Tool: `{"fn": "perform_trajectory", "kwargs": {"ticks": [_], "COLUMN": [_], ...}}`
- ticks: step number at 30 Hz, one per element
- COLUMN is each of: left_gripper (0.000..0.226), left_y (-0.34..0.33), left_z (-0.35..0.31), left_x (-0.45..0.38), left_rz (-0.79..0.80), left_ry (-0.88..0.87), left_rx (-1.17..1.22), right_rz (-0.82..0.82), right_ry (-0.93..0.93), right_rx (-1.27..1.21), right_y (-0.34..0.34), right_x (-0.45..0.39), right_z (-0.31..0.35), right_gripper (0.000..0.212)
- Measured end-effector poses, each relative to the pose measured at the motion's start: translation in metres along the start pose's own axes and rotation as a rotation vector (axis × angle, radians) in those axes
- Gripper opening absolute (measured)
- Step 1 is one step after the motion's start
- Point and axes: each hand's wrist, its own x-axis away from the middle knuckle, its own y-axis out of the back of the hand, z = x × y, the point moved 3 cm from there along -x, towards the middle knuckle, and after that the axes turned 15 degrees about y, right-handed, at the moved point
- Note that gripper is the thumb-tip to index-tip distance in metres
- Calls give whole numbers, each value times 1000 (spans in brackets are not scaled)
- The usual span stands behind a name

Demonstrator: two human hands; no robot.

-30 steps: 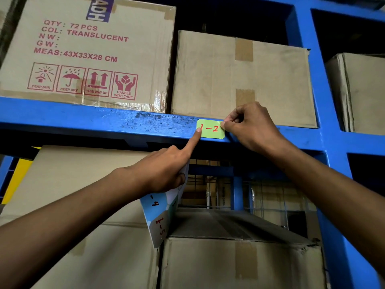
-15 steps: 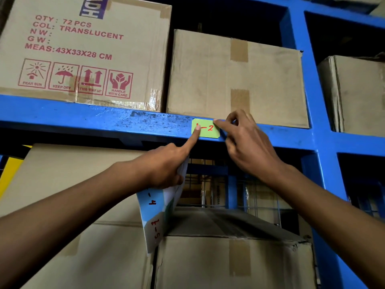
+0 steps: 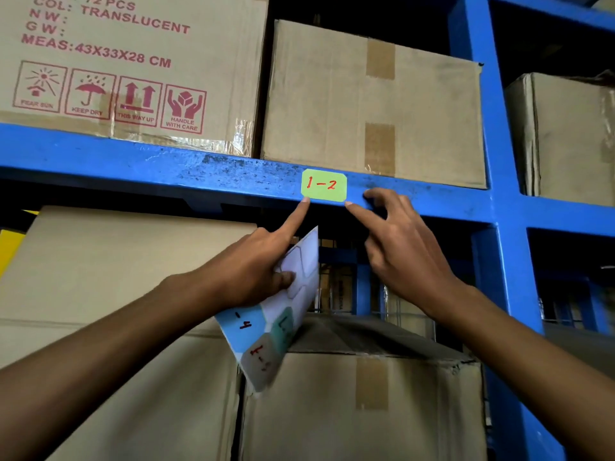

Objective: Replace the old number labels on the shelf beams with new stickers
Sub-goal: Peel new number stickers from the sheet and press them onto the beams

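Note:
A green sticker (image 3: pixel 323 185) marked "1-2" in red lies flat on the blue shelf beam (image 3: pixel 166 168). My left hand (image 3: pixel 256 267) grips a sticker sheet (image 3: pixel 273 324) under its thumb and curled fingers, and its index fingertip touches the sticker's lower left corner. The sheet carries a blue label, a grey one and a green one, with some blank spots. My right hand (image 3: pixel 402 254) is below and right of the sticker, fingers spread, index tip at the lower right corner, holding nothing.
Cardboard boxes stand on the beam: a printed one (image 3: pixel 126 68) at left, a plain taped one (image 3: pixel 372 98) behind the sticker, another (image 3: pixel 562 134) at right. A blue upright (image 3: pixel 499 201) rises right of my hands. More boxes (image 3: pixel 359 404) sit on the level below.
My right hand has come off the sticker's right edge and dropped below it, so the whole "1-2" shows. My left index finger slid down to the lower left corner. The view moved closer.

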Motion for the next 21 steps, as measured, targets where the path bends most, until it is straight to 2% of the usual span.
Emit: {"fn": "perform_trajectory", "kwargs": {"ticks": [4,7,9,12,16,21], "left_gripper": [66,37,28,26,31,34], "left_y": [-13,-25,-29,-31,-26,-10], "left_z": [10,14,12,5,-9,-35], "left_x": [37,63,74,86,94,110], "left_rz": [-125,-99,-102,-126,-93,-92], "left_ry": [77,258,351,462,591,637], "left_rx": [412,779,956,1118,1386,1514], "right_rz": [-191,-214,-206,-147,-70,-49], "right_ry": [-129,-132,-109,-67,-56,-55], "right_rx": [-239,-371,-442,-494,-409,-339], "right_y": [2,-1,-2,0,7,32], "right_x": [14,30,43,61,77,91], "right_z": [9,30,49,80,99,102], "right_gripper": [36,22,16,20,36,43]}}
